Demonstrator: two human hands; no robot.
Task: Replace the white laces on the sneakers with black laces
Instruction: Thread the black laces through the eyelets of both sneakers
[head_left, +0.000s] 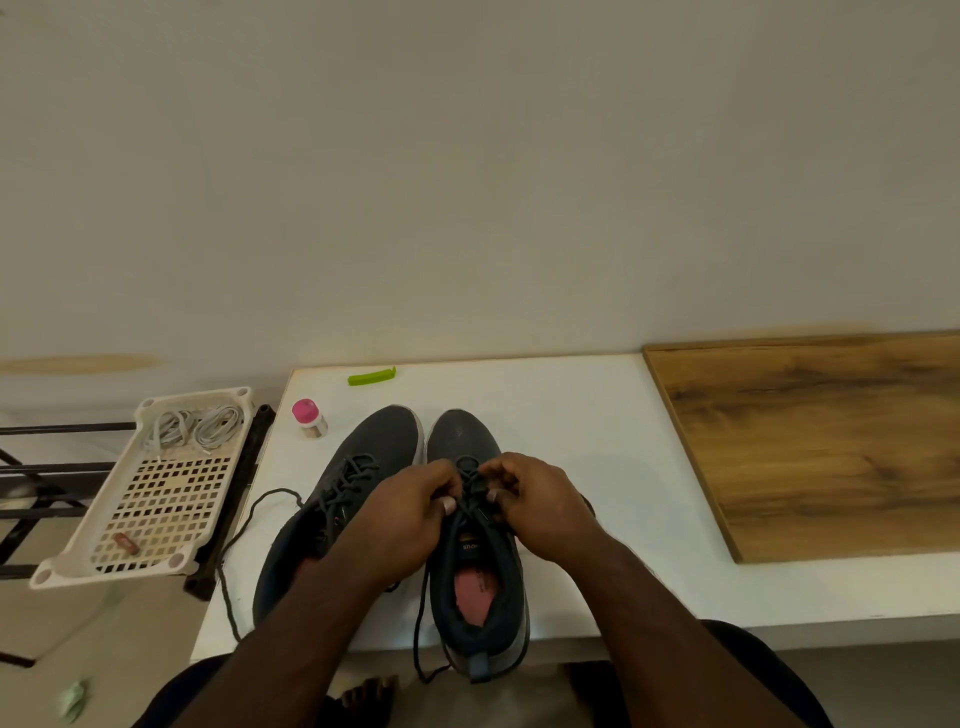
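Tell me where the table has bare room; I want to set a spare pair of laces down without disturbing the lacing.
Free: the white table between the right sneaker and the wooden board, and the strip behind the toes. Crowded: the left side, with the left sneaker, its trailing black lace and the pink-capped bottle.

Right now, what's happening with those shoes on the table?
A person is threading a black lace through the right-hand sneaker, with the left hand and right hand both pinching it at the eyelets. The other sneaker beside it already carries black lacing, its ends trailing off the white table. The white laces lie coiled in a plastic tray off to the left.
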